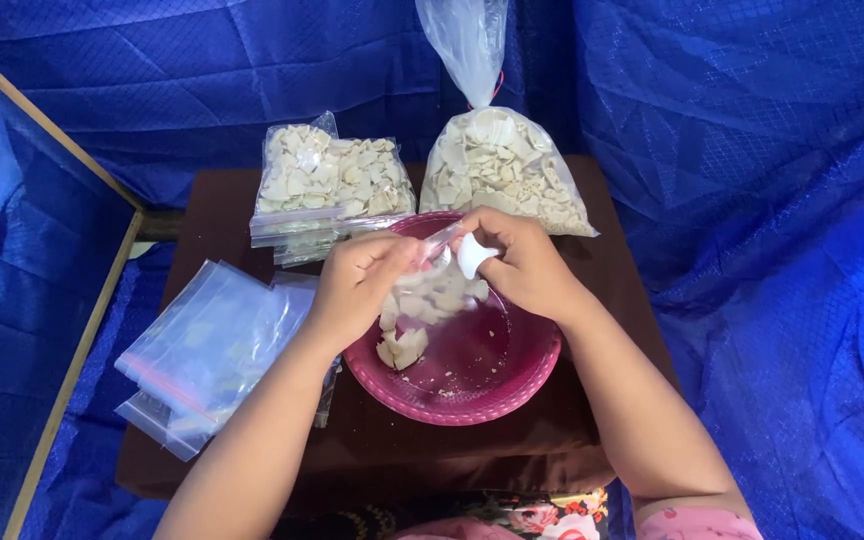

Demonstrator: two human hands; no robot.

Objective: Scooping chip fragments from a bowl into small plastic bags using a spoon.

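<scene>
Where both hands meet above the pink bowl (512,385), a small clear plastic bag (424,262) is held between them. The left hand (357,285) is closed, its fingers pinching the near side of the bag; the right hand (524,265) is also closed — pinching the bag's far edge together with a white chip (474,254) at the fingertips. The bag hangs over the bowl's far half and already carries pale pieces inside. Loose white chips (404,346) lie in the bowl just below the left hand, with crumbs scattered over the bare bottom.

The bowl stands on a small dark brown table (372,455). Behind it, on the left, lies a stack of filled zip bags (327,185) packed with the same pale chips; behind it, on the right, stands a large tied clear sack of chips (502,165), its knotted neck rising upward. To the left of the bowl, under the left forearm, rests a pile of empty zip bags (207,350) with red seal strips — partly overhanging the table's edge. Blue quilted fabric (752,200) surrounds the table on all sides, and a wooden frame edge (82,330) runs along the left.
</scene>
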